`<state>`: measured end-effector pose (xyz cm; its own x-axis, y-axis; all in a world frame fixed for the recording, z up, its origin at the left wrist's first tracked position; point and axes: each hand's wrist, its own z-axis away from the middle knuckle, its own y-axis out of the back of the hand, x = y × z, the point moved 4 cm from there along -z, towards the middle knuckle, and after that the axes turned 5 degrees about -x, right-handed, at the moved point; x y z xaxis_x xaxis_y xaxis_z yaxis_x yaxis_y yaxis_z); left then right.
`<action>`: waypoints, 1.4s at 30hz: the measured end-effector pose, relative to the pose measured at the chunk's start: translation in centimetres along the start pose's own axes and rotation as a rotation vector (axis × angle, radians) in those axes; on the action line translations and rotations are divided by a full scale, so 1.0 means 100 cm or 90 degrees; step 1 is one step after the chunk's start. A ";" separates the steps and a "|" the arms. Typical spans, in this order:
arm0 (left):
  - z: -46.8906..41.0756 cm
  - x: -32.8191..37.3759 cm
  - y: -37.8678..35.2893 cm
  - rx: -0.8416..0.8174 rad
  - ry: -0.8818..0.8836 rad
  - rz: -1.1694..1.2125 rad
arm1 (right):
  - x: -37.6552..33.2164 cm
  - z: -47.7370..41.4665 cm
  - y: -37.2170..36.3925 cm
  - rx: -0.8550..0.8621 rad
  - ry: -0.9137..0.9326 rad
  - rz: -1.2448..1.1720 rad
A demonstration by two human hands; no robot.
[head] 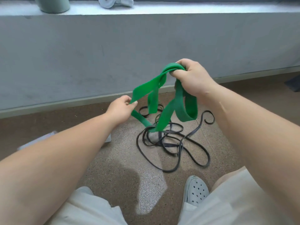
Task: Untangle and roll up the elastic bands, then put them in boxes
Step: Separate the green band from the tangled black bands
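Green band (146, 86) is held up, the right hand (191, 78) gripping its bunched loops and the left hand (121, 109) pinching one strand, probably to free it from the black bands (169, 145).

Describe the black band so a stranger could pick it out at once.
Below the long grey wall, look at the speckled brown floor ahead of the grey shoe. A tangle of loops lies there: the black band. It is thin and dark, unlike the wide green band held up above it.
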<state>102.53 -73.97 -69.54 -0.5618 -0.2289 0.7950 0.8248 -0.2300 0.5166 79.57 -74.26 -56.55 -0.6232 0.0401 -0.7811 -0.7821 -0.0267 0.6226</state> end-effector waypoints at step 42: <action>-0.070 -0.165 -0.231 -0.375 0.056 -0.503 | 0.248 -0.061 -0.068 -0.172 -0.267 0.230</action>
<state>92.30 -71.51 -96.78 -0.9595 0.1290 0.2506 0.0600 -0.7752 0.6289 69.39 -79.13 -80.43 -0.8369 0.3697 -0.4036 -0.5298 -0.3619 0.7671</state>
